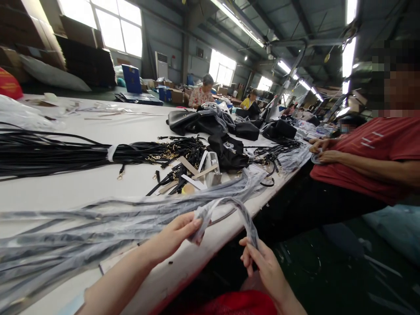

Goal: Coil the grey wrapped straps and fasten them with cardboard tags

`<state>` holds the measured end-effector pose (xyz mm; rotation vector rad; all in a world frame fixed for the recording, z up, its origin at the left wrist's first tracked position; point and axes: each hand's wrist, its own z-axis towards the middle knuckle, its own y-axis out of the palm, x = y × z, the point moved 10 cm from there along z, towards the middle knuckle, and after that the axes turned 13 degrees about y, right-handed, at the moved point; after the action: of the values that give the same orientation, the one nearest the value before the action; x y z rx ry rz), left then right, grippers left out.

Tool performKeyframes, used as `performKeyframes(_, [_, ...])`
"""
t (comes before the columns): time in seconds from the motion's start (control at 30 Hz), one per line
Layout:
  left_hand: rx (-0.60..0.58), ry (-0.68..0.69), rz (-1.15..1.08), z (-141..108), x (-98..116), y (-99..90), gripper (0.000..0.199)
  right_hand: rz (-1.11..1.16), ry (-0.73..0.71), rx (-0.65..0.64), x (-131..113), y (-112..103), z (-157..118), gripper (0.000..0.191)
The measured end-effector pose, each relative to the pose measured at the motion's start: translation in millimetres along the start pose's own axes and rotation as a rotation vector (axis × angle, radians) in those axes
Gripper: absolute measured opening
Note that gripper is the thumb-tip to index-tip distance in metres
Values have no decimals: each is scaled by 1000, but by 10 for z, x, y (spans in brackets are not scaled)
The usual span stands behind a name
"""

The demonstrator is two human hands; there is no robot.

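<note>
My left hand [183,229] pinches one end of a black strap wrapped in clear plastic [234,202], near the table's front edge. From there the wrapped strap arches over to my right hand [260,258], whose fingers are closed around its other part, just off the edge. Beside my left arm lie several more plastic-wrapped straps [108,223], stretched along the table. Behind them is a large bundle of bare black straps [72,153], tied with a white band [112,153] and ending in gold clasps [167,151].
Black bags [197,122] lie on the white table [138,111] farther back. A tape dispenser [211,168] and card strips [188,166] sit mid-table. A co-worker in a red shirt [367,153] stands at the right edge, holding something; other people sit at the back.
</note>
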<state>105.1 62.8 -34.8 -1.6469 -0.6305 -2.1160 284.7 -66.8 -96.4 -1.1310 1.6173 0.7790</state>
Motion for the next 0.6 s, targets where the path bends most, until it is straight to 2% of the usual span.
performKeyframes(0.1, [19,95,149,6,125,-43,36,-64,-116,237,18,-398,59,40])
performKeyframes(0.2, [-5,106,164,1,152,-24,40,-222,-156,452,148,-873,111,36])
performKeyframes(0.27, [-71,98,153,0,146,53,41,-401,-110,462,307,-1059,193,35])
performKeyframes(0.33, [-150,98,142,-4,146,162,38,-613,-43,393,462,-1095,254,43])
performKeyframes(0.4, [-214,93,143,-13,140,271,34,-815,-29,342,479,-992,212,56])
performKeyframes(0.43, [-240,81,148,-20,126,324,32,-883,-63,322,406,-877,152,62])
performKeyframes(0.5, [-277,44,147,-41,81,421,26,-931,-195,269,126,-526,-25,73])
performKeyframes(0.57, [-310,14,136,-70,36,522,21,-907,-350,144,-199,-59,-213,80])
performKeyframes(0.6, [-333,10,128,-88,25,580,18,-907,-417,129,-356,130,-291,82])
